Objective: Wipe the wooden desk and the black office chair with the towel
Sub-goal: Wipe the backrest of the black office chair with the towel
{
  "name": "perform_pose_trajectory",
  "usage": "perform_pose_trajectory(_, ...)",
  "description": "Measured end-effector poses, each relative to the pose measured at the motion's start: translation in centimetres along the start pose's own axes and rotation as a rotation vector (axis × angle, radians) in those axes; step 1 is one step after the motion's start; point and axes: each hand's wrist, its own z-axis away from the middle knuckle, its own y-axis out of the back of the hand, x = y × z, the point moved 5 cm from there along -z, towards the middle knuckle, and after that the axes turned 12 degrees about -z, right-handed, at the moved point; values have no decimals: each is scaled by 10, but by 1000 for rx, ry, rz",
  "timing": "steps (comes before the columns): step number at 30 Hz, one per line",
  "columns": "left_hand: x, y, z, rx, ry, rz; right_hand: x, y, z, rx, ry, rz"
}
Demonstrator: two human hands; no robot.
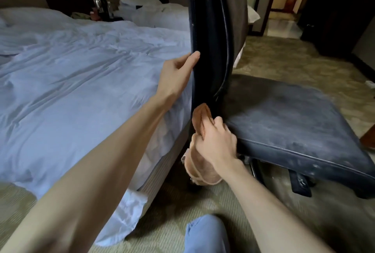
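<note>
Nearest the lens, a knee (pixel 205 232) in blue trousers is being held bent. Left of both grips, a bed (pixel 77 74) is being covered by a rumpled pale sheet. The black office chair (pixel 211 29) is being grasped at its backrest edge by the left hand (pixel 178 74). Just below that grip, a peach towel (pixel 203 118) is being clenched by the right hand (pixel 215 141) and pressed against the backrest's base, with the dusty seat (pixel 284 114) to the right.

Rumpled white bed (pixel 85 66) on patterned beige carpet (pixel 284 57).

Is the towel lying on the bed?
No, the right hand grips the towel against the chair back, low down.
</note>
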Motion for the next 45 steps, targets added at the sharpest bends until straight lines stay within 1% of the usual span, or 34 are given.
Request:
perform_pose_trajectory(3,-7,-8,-2,39,-23,-25,12,5,1,-221,-15,176)
perform_pose_trajectory(4,-9,-9,-2,61,-36,-66,17,6,5,-260,-4,213)
perform_pose_trajectory(5,-11,-11,-2,65,-43,-97,20,9,10,-247,24,223)
perform_pose_trajectory(6,-14,-13,-2,59,-49,-115,18,15,14,-190,61,205)
perform_pose_trajectory(9,-17,-12,-1,38,-27,-75,-4,27,9,67,232,132)
perform_pose_trajectory(11,-15,-10,-1,29,-11,-26,-25,22,0,163,328,190)
perform_pose_trajectory(12,-13,-9,0,23,8,-7,-30,12,-6,176,347,237)
perform_pose_trajectory(14,-10,-5,3,3,41,30,-37,-10,-13,111,329,346)
perform_pose_trajectory(16,-9,-4,5,-43,40,66,-36,-32,-10,-34,254,409)
perform_pose_trajectory(18,-6,-3,7,-77,35,88,-27,-50,-4,-163,180,400)
perform_pose_trajectory(20,-7,-3,8,-71,65,127,-24,-57,-1,-261,145,419)
perform_pose_trajectory(23,-12,-9,10,-55,100,146,-29,-54,5,-333,126,426)
perform_pose_trajectory(24,-14,-10,12,-49,106,168,-32,-50,7,-314,164,421)
perform_pose_trajectory(25,-15,-11,12,-42,105,187,-35,-42,7,-257,225,411)
perform_pose_trajectory(27,-13,-12,14,-41,105,202,-35,-23,3,-99,341,407)
perform_pose_trajectory(28,-12,-11,14,-40,110,213,-31,-15,-1,8,383,410)
perform_pose_trajectory(29,-12,-11,16,-39,112,223,-26,-10,-3,94,418,415)
perform_pose_trajectory(30,-11,-11,18,-40,111,222,-20,-7,-4,140,426,427)
perform_pose_trajectory(31,-11,-11,20,-49,111,213,-14,-12,-2,98,409,449)
perform_pose_trajectory(33,-7,-11,23,-77,106,202,-2,-33,9,-81,333,490)
perform_pose_trajectory(36,-6,-9,26,-82,123,189,15,-69,27,-346,213,478)
perform_pose_trajectory(38,-5,-8,28,-87,107,169,28,-80,31,-400,149,484)
perform_pose_trajectory(39,-8,-10,28,-86,98,169,34,-80,33,-385,151,476)
perform_pose_trajectory(40,-9,-12,28,-83,97,176,39,-79,36,-346,194,478)
perform_pose_trajectory(42,-11,-14,29,-64,95,204,43,-73,43,-261,329,510)
perform_pose_trajectory(45,-9,-15,31,-26,73,211,40,-59,34,-42,477,486)
